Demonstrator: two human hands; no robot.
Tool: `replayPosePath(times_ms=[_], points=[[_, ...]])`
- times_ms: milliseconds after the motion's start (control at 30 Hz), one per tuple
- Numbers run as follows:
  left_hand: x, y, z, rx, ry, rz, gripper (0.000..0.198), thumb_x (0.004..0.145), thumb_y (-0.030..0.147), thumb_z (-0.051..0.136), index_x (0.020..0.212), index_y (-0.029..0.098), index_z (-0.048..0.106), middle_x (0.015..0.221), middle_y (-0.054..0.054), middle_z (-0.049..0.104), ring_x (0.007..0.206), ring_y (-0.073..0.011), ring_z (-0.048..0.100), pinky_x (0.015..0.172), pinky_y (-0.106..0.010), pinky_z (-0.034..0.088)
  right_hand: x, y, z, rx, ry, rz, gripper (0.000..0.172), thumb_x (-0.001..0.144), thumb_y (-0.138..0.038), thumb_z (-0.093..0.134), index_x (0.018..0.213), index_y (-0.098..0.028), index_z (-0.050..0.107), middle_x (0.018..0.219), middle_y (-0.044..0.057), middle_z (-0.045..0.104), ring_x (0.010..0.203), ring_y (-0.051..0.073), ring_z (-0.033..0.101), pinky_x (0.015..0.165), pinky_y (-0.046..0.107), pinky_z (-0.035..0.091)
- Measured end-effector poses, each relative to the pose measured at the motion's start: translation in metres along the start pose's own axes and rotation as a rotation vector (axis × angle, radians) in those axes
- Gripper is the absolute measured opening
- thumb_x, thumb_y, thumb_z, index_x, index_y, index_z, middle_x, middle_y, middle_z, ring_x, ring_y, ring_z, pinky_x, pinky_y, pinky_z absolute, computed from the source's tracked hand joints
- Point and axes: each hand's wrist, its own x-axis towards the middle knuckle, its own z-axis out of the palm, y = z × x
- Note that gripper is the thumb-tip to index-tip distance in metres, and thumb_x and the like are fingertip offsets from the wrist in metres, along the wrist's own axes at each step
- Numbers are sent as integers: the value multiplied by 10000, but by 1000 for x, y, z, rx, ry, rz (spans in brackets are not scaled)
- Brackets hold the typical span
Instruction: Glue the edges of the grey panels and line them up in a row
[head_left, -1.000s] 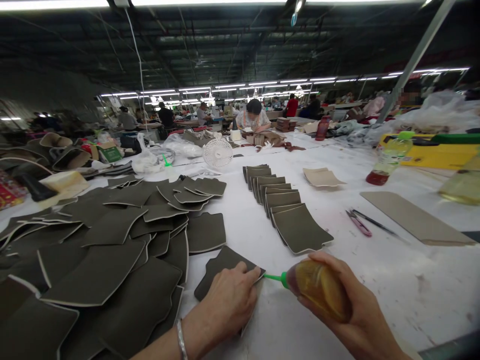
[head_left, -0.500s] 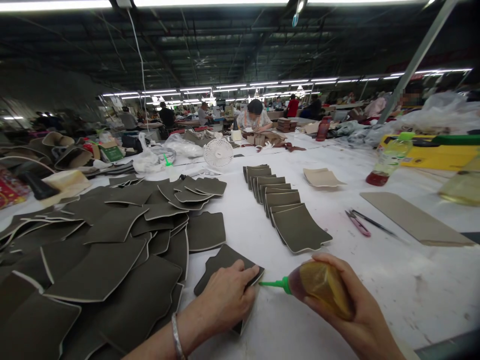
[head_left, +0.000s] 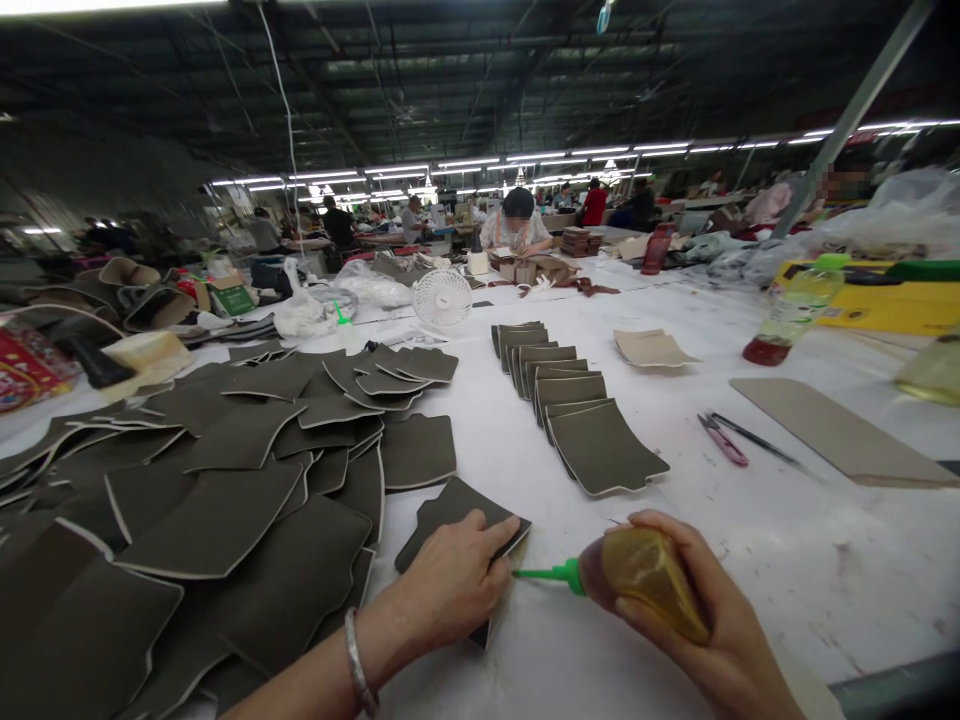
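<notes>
My left hand [head_left: 454, 580] lies on a dark olive cut fabric piece [head_left: 442, 510] on the white table, fingers curled and pressing its right edge. My right hand [head_left: 690, 620] is wrapped round an amber squeeze bottle [head_left: 637, 575] with a green nozzle [head_left: 544, 574]. The nozzle tip sits at the piece's edge, just beside my left fingertips. A silver bangle [head_left: 358, 668] circles my left wrist.
A big heap of the same dark pieces [head_left: 225, 480] fills the left. A neat overlapping row [head_left: 570, 405] runs up the middle. Pink snips [head_left: 724, 440], a tan board [head_left: 844, 435], a drink bottle [head_left: 791, 310] and a small fan [head_left: 442, 298] lie beyond. Other people work at far tables.
The bottle has shifted left and lower, bringing the nozzle tip closer along the piece's edge toward my left fingers. My left hand stays pressed on the piece.
</notes>
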Motion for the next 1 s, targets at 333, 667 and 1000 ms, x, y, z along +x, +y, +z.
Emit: replayPosePath(times_ms=[333, 667, 1000], points=[[-4, -1, 4, -41, 12, -16, 483, 942, 295, 350, 1418, 277, 428, 1084, -58, 585, 975, -221, 611, 890, -325, 452, -19, 6, 5, 132, -75, 60, 542, 778, -485, 708, 1216, -244, 497, 1195, 50, 541, 1099, 262, 535, 870, 259, 466], [-3, 0, 4, -31, 3, -36, 483, 950, 308, 344, 1423, 254, 425, 1106, -67, 567, 984, -225, 604, 898, -327, 451, -22, 4, 6, 272, -122, 143, 622, 745, -510, 734, 1243, -241, 475, 1146, 70, 574, 1035, 276, 569, 826, 303, 499], [-1, 0, 6, 3, -12, -32, 491, 939, 282, 331, 1417, 241, 433, 1082, -71, 572, 953, -238, 617, 878, -349, 467, -19, 6, 7, 282, -173, 105, 617, 764, -545, 716, 1236, -261, 439, 1166, 78, 583, 1030, 285, 598, 864, 334, 496]])
